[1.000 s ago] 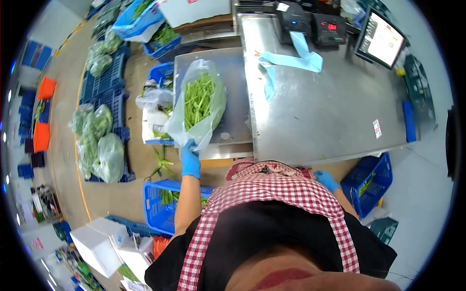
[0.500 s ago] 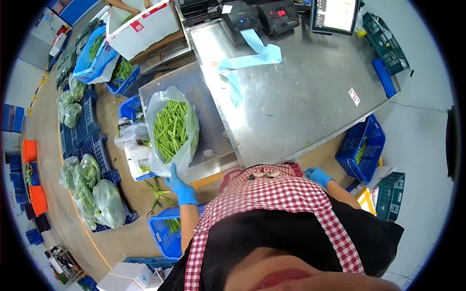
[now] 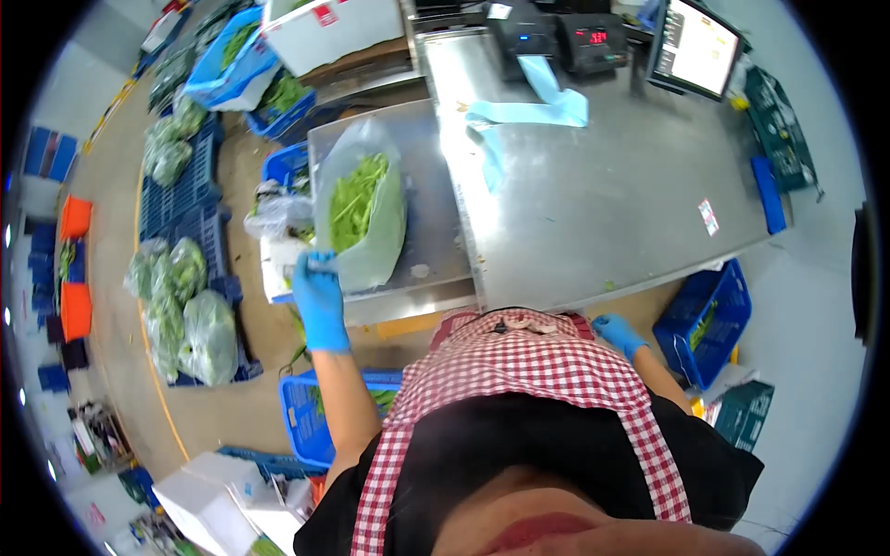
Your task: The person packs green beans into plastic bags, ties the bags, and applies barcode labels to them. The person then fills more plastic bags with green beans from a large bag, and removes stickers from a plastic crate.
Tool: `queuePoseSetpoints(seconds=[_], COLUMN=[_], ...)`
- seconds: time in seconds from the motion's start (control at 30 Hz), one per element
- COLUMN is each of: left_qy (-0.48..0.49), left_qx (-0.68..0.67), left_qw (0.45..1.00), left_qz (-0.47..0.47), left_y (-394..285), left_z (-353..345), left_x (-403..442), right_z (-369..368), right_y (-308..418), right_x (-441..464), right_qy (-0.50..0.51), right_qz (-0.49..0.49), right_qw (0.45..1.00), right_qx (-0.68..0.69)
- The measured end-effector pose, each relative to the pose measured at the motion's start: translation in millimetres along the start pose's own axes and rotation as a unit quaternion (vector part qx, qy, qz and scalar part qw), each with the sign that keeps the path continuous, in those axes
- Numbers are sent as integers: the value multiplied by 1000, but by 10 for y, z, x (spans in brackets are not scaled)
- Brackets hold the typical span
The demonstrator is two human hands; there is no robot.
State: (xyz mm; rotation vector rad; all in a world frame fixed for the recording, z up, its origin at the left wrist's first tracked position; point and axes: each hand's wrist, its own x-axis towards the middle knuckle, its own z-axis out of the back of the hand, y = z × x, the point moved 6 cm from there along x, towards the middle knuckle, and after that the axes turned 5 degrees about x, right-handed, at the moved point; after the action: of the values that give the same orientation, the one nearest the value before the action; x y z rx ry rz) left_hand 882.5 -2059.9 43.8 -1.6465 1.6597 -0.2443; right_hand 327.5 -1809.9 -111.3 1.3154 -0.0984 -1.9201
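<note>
A clear plastic bag [image 3: 393,218] of green beans [image 3: 357,204] stands with its mouth open on the metal platform [image 3: 428,222] left of the steel table. My left hand [image 3: 320,301], in a blue glove, pinches the near-left edge of the bag. The bag's mouth leans toward that hand and its side is stretched. My right hand [image 3: 619,334], also gloved in blue, hangs beside my checked apron [image 3: 519,371] near the table's front edge. Its fingers look loosely extended, and I see nothing in them.
On the steel table [image 3: 603,204] are a light blue label strip [image 3: 528,111], a label printer [image 3: 521,42], a red-digit display [image 3: 591,42] and a screen [image 3: 695,46]. Blue crates [image 3: 705,324] flank me on the floor. Bagged greens [image 3: 211,338] lie on blue pallets at left.
My left hand has gone from beside the bag's near edge to pinching it and pulling it outward. The bag's mouth has narrowed and tilted. The view has shifted, and the display's digits differ.
</note>
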Motion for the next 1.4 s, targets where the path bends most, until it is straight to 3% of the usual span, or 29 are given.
queuePoseSetpoints(seconds=[0.1, 0.17, 0.23, 0.3, 0.37, 0.43, 0.47, 0.57, 0.6, 0.63, 0.67, 0.7, 0.73, 0.77, 0.8, 0.83, 0.87, 0.9, 0.93, 0.97, 1.03, 1.13, 1.23, 1.27, 1.3, 1.33, 1.37, 1.4], left_qy=[-12, 89, 155, 229, 300, 310, 335, 273, 244, 212, 225, 329, 314, 328, 343, 403, 408, 435, 413, 443, 404, 455, 421, 414, 447, 449, 430, 410], left_qx=[136, 160, 183, 213, 229, 246, 258, 278, 299, 318, 297, 360, 429, 436, 481, 492, 485, 529, 573, 497, 436, 364, 516, 579, 368, 237, 97, 64], left_qw=[990, 978, 962, 940, 915, 906, 895, 908, 905, 900, 912, 862, 842, 832, 803, 760, 771, 728, 708, 744, 801, 808, 730, 673, 807, 861, 894, 891], left_qz=[-41, -98, -128, -139, -143, -152, -146, -153, -181, -208, -171, -138, -92, -102, -76, -130, -59, -30, 9, 52, 72, -88, -158, -200, -121, -19, 80, 185], left_y=[-253, -457, -702, -862, -947, -978, -983, -951, -912, -876, -777, -593, -384, -222, -47, 142, 338, 544, 768, 1031, 1377, 1879, 2161, 2227, 2547, 2729, 2910, 2909], left_z=[-797, -1423, -1988, -2460, -2827, -3038, -3139, -3196, -3181, -3152, -3135, -3298, -3374, -3298, -3308, -3424, -3386, -3341, -3265, -3173, -3076, -3276, -3660, -3742, -3749, -3794, -3840, -3921], left_x=[-86, -311, -633, -994, -1340, -1579, -1681, -1959, -2051, -2134, -2185, -2265, -2360, -2366, -2374, -2405, -2405, -2369, -2316, -2201, -1925, -1771, -1603, -1499, -1292, -1275, -1254, -1370], right_z=[350, 561, 760, 791, 707, 610, 531, 838, 905, 1039, 1250, 1428, 1576, 1682, 1775, 1822, 1854, 1886, 1921, 1963, 1997, 2068, 2161, 2185, 2200, 2227, 2271, 2313], right_y=[1108, 1845, 2739, 3351, 3723, 4091, 4095, 4047, 3947, 3902, 3792, 3691, 3637, 3519, 3541, 3562, 3549, 3537, 3491, 3457, 3205, 3018, 2979, 2955, 2933, 2917, 2901, 2916], right_x=[-169, -287, -498, -445, -159, -299, -165, -837, -1104, -1468, -1668, -1740, -1961, -2076, -2255, -2424, -2453, -2480, -2340, -2182, -1677, -1458, -1472, -1469, -1427, -1358, -1303, -1337], right_qy=[53, 13, -52, -43, -147, -40, 32, 236, 299, 400, 408, 409, 366, 294, 207, 110, 47, -20, -48, -80, -75, -23, 74, 104, 95, 83, 70, 55], right_qz=[88, 169, 260, 333, 367, 392, 349, 452, 413, 425, 403, 431, 483, 500, 588, 658, 682, 700, 692, 685, 658, 596, 448, 378, 372, 361, 348, 348], right_qw=[994, 972, 940, 889, 893, 883, 901, 799, 799, 702, 668, 687, 708, 767, 771, 745, 725, 697, 704, 708, 747, 801, 871, 886, 900, 913, 925, 923], right_qx=[25, 162, 212, 310, 215, 254, 254, 319, 319, 409, 474, 418, 363, 273, 130, -14, -86, -155, -153, -152, -55, 49, 190, 249, 207, 168, 133, 156])
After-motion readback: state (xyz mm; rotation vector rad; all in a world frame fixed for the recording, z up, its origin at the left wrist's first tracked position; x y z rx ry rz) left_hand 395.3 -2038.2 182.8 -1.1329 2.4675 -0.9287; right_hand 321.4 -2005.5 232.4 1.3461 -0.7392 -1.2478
